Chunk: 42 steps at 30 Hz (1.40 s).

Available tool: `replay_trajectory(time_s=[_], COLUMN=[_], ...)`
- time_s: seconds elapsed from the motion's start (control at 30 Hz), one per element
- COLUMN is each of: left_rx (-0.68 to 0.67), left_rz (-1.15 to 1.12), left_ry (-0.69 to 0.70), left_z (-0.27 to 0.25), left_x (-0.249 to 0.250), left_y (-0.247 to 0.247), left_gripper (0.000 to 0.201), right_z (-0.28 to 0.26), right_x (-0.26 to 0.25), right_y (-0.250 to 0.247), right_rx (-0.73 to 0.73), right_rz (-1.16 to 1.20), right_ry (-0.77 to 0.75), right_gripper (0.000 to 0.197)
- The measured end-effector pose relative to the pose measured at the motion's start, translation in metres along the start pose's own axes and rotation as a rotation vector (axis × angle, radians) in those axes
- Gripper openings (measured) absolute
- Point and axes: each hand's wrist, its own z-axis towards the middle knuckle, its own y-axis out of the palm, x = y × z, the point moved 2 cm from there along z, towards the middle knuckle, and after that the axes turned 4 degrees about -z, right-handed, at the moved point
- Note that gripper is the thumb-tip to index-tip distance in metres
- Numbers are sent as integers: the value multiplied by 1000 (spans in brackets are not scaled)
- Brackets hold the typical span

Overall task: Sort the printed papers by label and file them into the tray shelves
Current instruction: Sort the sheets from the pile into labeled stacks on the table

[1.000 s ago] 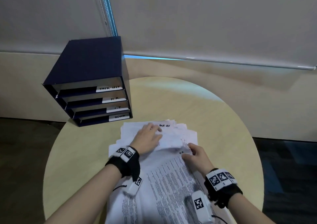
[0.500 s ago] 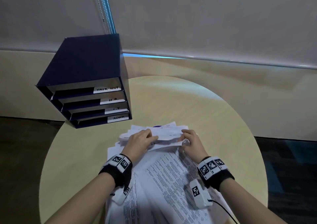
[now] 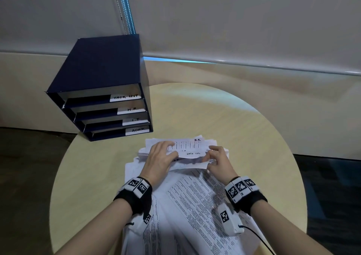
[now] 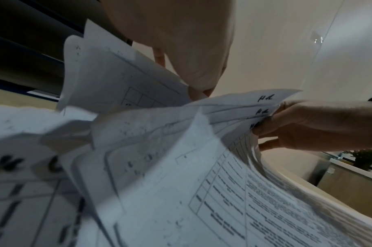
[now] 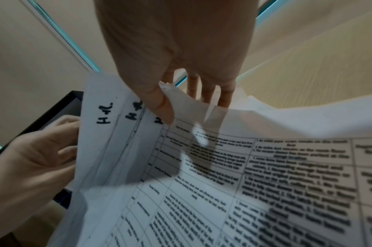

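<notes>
While the pile of printed papers (image 3: 187, 202) lies fanned across the round bench (image 3: 244, 137) directly under both wrists, the left hand (image 3: 160, 161) rests on the far edge of the pile with fingers curled over several raised sheets, thumb beneath them, and the right hand (image 3: 218, 162) pinches the opposite corners of the same sheets between thumb and fingers (image 5: 159, 103). Three of the lifted corners (image 5: 125, 113) carry a handwritten "H.R." mark, staggered one behind the other at the right thumb; the head view shows a further sheet marked "H.R." (image 3: 197, 140) lying just beyond the fingertips. The tray shelves (image 3: 109, 102) stand ahead and to the left of the left hand, near the pile but apart from it, their four slots labelled from top to bottom TASK LIST, H.R. (image 3: 132, 109), I.T and ADMIN. Judged from this arrangement, sorting is under way and no sheet has yet reached a slot. The risks appear to be these: the thin sheets cling together, so an unmarked or differently marked page could ride along inside the pinched group and be misfiled; the corners are held lightly, so a sheet may slip back and lose its order; and the loose overlapping pile beneath the forearms, part of which overhangs the near edge of the bench, could slide off if dragged by the wrists.
</notes>
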Motion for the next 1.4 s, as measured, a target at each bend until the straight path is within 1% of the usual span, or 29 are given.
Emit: replay_trajectory(time_s=[0.07, 0.17, 0.27, 0.33, 0.4, 0.43, 0.5, 0.57, 0.63, 0.7, 0.83, 0.9, 0.97, 1.0, 1.03, 1.07, 1.1, 1.13, 1.17, 1.2, 1.27, 1.33, 1.37, 1.4], left_rx=[1, -26, -41, -74, -134, -178, -238, -214, -176, -189, -335, -362, -345, -350, -376, -429, -497, -557, -573, -546, -420, -319, -296, -288], left_rz=[-37, -61, -92, -77, -52, -48, -67, -146, -259, -326, -345, -422, -487, -472, -425, -357, -280, -196, -113, -38, 58, 88, 74, 48], left_ry=[-10, -14, -25, -4, 47, 48, 30, -27, -165, -275, -292, -286, -339, -369, -387, -404, -413, -408, -384, -340, -185, 35, 112, 143], left_z=[-3, -7, -4, 4, 12, 15, 19, 25, 35, 48, 64, 67, 70, 73, 77, 80, 83, 85, 86, 87, 84, 76, 72, 67], left_x=[-4, -5, -5, -7, -10, -11, -11, -10, -11, -13, -13, -12, -12, -13, -15, -15, -15, -15, -13, -11, -5, -2, -1, -1], left_y=[2, 3, -1, -3, -1, -1, -1, -4, -9, -13, -20, -22, -20, -18, -15, -12, -9, -5, -3, -3, -6, -4, -3, -1], left_gripper=[9, 7, 19, 19, 13, 13, 16, 15, 14, 13, 9, 6, 19, 26, 35, 44, 49, 49, 44, 35, 21, 13, 11, 11], right_z=[-2, -4, -5, -5, -6, -6, -4, 1, 6, 9, 12, 15, 18, 19, 20, 20, 21, 20, 19, 17, 10, 2, -2, -6], right_x=[1, 1, -1, 0, -2, -3, -6, -10, -12, -13, -13, -15, -15, -16, -16, -16, -16, -16, -16, -17, -18, -15, -12, -9], right_y=[1, 2, 0, 0, -2, -2, -1, 0, 1, 2, 2, 2, 2, 3, 5, 7, 9, 11, 11, 11, 11, 12, 14, 16], right_rx=[-8, -5, -14, 6, 47, 45, -16, -70, -84, -86, -130, -152, -187, -208, -230, -246, -252, -247, -230, -210, -182, -159, -153, -147], right_rz=[11, 23, 12, -93, -307, -377, -409, -373, -326, -309, -365, -387, -393, -407, -432, -462, -497, -530, -556, -573, -585, -606, -620, -629], right_ry=[-12, -38, -47, -54, -47, -54, -86, -98, -78, -57, -51, -45, -38, -38, -35, -35, -39, -42, -50, -66, -97, -121, -126, -135], right_gripper=[30, 34, 31, 33, 30, 26, 20, 18, 21, 23, 15, 20, 31, 31, 28, 25, 25, 28, 29, 28, 23, 19, 19, 20])
